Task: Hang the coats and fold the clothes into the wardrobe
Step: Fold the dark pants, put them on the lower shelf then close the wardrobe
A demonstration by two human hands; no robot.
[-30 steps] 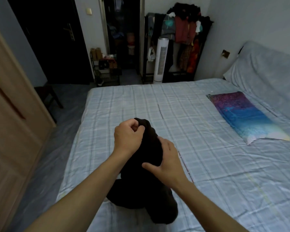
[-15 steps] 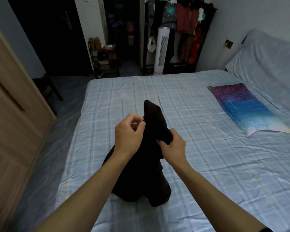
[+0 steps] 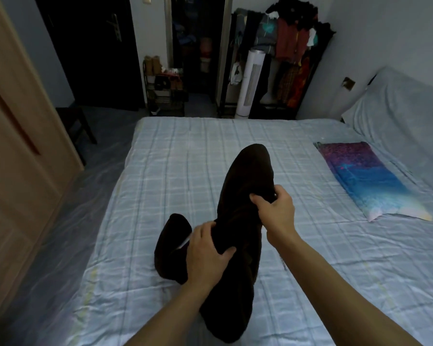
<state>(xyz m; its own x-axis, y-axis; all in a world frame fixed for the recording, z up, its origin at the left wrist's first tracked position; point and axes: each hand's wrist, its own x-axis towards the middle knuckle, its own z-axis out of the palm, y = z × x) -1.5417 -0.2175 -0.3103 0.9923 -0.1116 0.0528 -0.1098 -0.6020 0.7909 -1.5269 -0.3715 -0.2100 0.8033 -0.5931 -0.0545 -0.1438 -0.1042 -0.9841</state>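
A dark brown garment [image 3: 245,186] lies bunched on the checked bed sheet [image 3: 175,171] in front of me, one end raised toward the far side. My right hand [image 3: 275,208] grips a fold of it on its right edge, fingers curled into the cloth. My left hand [image 3: 206,250] lies lower on the garment's middle, fingers curled over the cloth and thumb pressed into it. A second lobe of the garment [image 3: 171,238] spreads out to the left of that hand. The wooden wardrobe door [image 3: 18,146] stands at the left edge.
A purple-blue pillow [image 3: 365,178] lies on the right of the bed, with a grey cushion [image 3: 405,116] behind it. Past the bed's far end stand a clothes rack [image 3: 293,46], a white tower fan [image 3: 250,81] and a shoe shelf [image 3: 165,93]. A dark stool [image 3: 78,123] stands by the wardrobe.
My left hand dropped from the garment's top down to its middle. My right hand moved up and right, pulling the cloth's upper end farther across the bed.
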